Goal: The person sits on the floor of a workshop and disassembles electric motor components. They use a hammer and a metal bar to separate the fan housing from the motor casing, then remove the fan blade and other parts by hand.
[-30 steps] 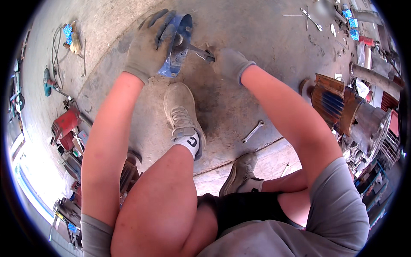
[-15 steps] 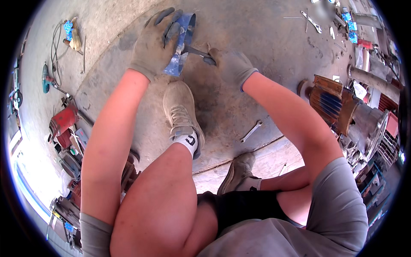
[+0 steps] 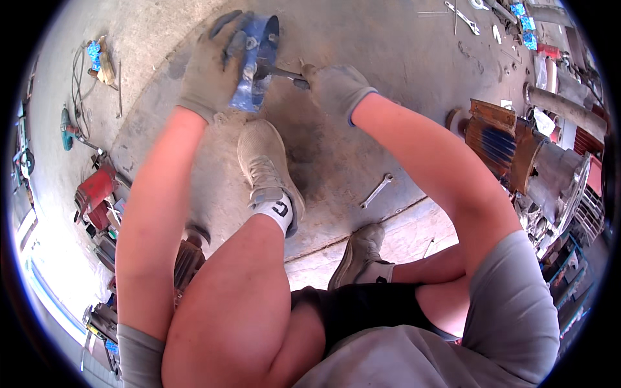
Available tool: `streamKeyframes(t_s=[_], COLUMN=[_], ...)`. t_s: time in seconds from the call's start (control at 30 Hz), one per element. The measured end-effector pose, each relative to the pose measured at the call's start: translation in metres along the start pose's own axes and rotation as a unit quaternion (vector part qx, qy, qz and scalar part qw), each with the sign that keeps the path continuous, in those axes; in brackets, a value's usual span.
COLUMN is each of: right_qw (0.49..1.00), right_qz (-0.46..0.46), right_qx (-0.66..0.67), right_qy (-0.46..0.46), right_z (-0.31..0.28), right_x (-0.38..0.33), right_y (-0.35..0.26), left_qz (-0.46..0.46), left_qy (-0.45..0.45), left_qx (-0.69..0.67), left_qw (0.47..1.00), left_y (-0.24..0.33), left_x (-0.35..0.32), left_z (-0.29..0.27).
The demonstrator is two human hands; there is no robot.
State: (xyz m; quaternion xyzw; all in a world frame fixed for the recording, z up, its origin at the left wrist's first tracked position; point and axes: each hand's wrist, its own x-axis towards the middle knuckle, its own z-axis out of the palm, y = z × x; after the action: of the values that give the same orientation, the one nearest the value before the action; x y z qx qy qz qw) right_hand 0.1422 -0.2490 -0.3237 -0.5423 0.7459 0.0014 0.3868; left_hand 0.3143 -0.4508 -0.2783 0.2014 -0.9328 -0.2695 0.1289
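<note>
My left hand, in a soiled grey work glove, grips a worn blue metal ring from its left side, standing on edge above the floor. My right hand, gloved alike, is closed on a dark scraper-like tool. The tool's far end reaches into the ring's open right side. Where its tip meets the inner wall I cannot make out. Both hands are beyond my left shoe.
On the concrete floor lie a wrench and an adjustable wrench. A green power drill and a red metal part are at left. A rusty finned motor housing stands at right among metal parts.
Both hands, the blue ring and the tool appear shifted slightly left in view, as does much of the floor scene. The tool still reaches into the ring; both grips stay the same.
</note>
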Motion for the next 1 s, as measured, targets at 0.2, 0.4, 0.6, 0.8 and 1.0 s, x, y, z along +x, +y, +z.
streamKeyframes(t_s=[0.2, 0.4, 0.6, 0.8, 1.0], right_qw=[0.998, 0.996, 0.999, 0.994, 0.997], right_qz=[0.009, 0.002, 0.018, -0.021, -0.053], right_qx=[0.049, 0.075, 0.026, 0.064, 0.01], right_qy=[0.046, 0.049, 0.044, 0.08, 0.063], right_z=[0.036, 0.011, 0.025, 0.019, 0.018], right_x=[0.002, 0.004, 0.019, 0.012, 0.033], right_y=[0.024, -0.004, 0.004, -0.009, -0.014], left_qz=[-0.006, 0.024, -0.112, -0.022, -0.02], left_qy=[0.003, -0.013, -0.078, -0.055, -0.071], left_qx=[-0.062, -0.042, -0.058, 0.057, 0.041], left_qw=[0.998, 0.999, 0.989, 0.997, 0.996], left_y=[-0.008, -0.029, -0.011, 0.017, 0.017], left_x=[-0.002, -0.014, 0.011, 0.019, 0.019], left_z=[0.004, -0.006, -0.014, 0.0, -0.002])
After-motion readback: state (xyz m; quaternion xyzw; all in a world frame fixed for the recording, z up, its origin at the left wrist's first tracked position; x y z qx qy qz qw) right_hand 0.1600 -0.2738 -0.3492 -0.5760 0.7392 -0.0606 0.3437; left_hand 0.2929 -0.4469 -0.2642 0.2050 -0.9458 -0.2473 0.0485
